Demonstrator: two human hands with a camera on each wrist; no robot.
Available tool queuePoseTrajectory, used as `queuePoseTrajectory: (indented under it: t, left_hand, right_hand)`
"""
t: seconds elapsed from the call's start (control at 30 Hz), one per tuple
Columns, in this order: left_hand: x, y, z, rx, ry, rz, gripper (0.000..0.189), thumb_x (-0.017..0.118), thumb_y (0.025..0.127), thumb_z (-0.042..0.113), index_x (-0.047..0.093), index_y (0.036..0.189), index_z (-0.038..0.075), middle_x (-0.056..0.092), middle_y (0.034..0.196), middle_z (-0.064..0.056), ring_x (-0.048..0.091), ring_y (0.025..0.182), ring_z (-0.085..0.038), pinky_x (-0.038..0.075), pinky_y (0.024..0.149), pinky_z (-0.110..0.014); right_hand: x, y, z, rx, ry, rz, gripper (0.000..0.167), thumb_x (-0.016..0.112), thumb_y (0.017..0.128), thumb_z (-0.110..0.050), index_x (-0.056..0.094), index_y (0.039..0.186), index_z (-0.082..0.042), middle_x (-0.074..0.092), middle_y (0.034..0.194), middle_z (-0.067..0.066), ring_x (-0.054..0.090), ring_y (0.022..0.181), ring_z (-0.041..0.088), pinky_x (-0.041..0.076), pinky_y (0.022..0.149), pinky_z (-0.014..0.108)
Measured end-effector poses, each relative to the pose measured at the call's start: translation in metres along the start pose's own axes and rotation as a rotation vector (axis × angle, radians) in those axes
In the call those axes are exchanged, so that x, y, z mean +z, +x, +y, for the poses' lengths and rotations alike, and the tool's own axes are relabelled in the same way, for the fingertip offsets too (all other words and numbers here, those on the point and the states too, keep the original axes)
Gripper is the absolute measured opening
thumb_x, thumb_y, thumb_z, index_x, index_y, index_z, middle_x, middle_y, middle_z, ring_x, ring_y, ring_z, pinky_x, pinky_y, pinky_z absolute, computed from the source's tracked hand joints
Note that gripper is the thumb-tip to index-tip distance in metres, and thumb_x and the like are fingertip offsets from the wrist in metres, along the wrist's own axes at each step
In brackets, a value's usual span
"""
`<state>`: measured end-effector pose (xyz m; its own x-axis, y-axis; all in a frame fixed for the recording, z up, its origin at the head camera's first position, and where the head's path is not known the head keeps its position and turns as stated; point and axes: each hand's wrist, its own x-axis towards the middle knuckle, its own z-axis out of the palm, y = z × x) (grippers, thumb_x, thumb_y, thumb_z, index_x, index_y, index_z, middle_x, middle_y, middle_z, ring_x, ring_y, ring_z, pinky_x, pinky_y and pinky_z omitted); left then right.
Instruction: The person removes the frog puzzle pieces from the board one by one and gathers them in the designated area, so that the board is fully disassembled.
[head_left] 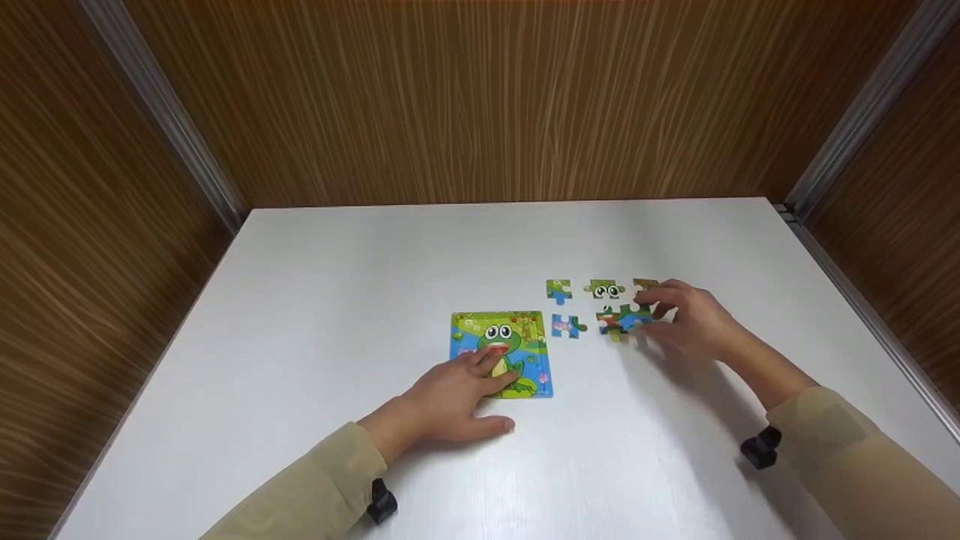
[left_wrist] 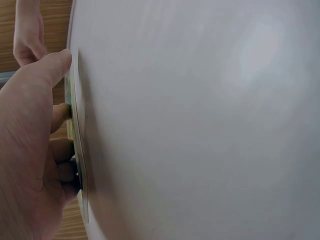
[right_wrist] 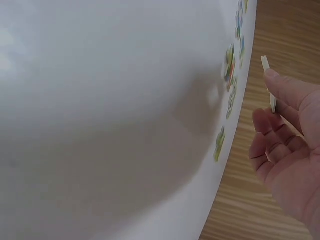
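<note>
My left hand (head_left: 457,397) lies with fingers spread over a square frog puzzle board (head_left: 534,379), fingertips touching its face. The thumb rests beyond the near edge. Seen edge-on in the left wrist view, the board (left_wrist: 75,117) runs under the fingertips. To the right, my right hand (head_left: 694,319) pinches a puzzle piece (head_left: 636,316), blue and green in the head view. The right wrist view shows this piece (right_wrist: 272,102) edge-on between thumb and fingers, raised off the table. In the head view it overlaps another puzzle piece (head_left: 614,337).
Several loose puzzle pieces lie right of the board: a corner-like piece (head_left: 558,289), an eyes piece (head_left: 604,290), a brown-green piece (head_left: 643,285) beside the right fingers, and a pink-blue piece (head_left: 567,326). The white table (head_left: 337,300) meets wood-grain panels (head_left: 480,105) behind and at the sides.
</note>
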<state>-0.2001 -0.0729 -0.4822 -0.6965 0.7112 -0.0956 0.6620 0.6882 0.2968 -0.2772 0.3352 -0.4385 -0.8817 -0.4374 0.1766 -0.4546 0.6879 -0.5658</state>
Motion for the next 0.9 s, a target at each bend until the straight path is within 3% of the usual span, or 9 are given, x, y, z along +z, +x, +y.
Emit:
queuePoseTrajectory:
  t: [0.13,0.33,0.5,0.9]
  left_hand:
    - [0.000,0.000,0.000,-0.010,-0.015,-0.007,0.080,0.044,0.102,0.070,0.041,0.165,0.021,0.021,0.173,-0.012,0.019,0.161,-0.029,0.018,0.130,-0.045]
    - [0.000,-0.001,0.001,-0.016,-0.019,-0.006,0.080,0.043,0.102,0.071,0.041,0.165,0.022,0.020,0.174,-0.011,0.019,0.161,-0.029,0.018,0.130,-0.045]
    - [0.000,-0.001,0.000,-0.018,-0.015,-0.013,0.081,0.042,0.102,0.072,0.040,0.166,0.022,0.019,0.174,-0.011,0.018,0.161,-0.029,0.017,0.130,-0.044]
    - [0.000,-0.001,0.000,-0.010,-0.014,-0.001,0.080,0.044,0.102,0.071,0.040,0.166,0.023,0.020,0.174,-0.010,0.018,0.161,-0.027,0.018,0.130,-0.044]
  right_hand:
    - [-0.004,-0.004,0.009,0.062,0.018,-0.001,0.038,0.083,0.091,-0.005,0.073,0.127,0.001,0.067,0.120,0.017,0.069,0.100,0.034,0.052,0.073,0.024]
    - [-0.007,-0.006,0.021,0.168,0.032,-0.026,0.043,0.082,0.092,-0.005,0.071,0.133,0.001,0.064,0.128,0.020,0.067,0.107,0.035,0.051,0.079,0.024]
    - [-0.006,-0.009,0.031,0.233,0.038,-0.047,0.045,0.081,0.094,-0.009,0.069,0.135,0.000,0.063,0.132,0.021,0.064,0.111,0.037,0.053,0.076,0.026]
    - [-0.005,-0.009,0.046,0.379,0.100,-0.143,0.050,0.079,0.098,-0.019,0.063,0.143,-0.004,0.057,0.144,0.025,0.055,0.125,0.040,0.056,0.094,0.043]
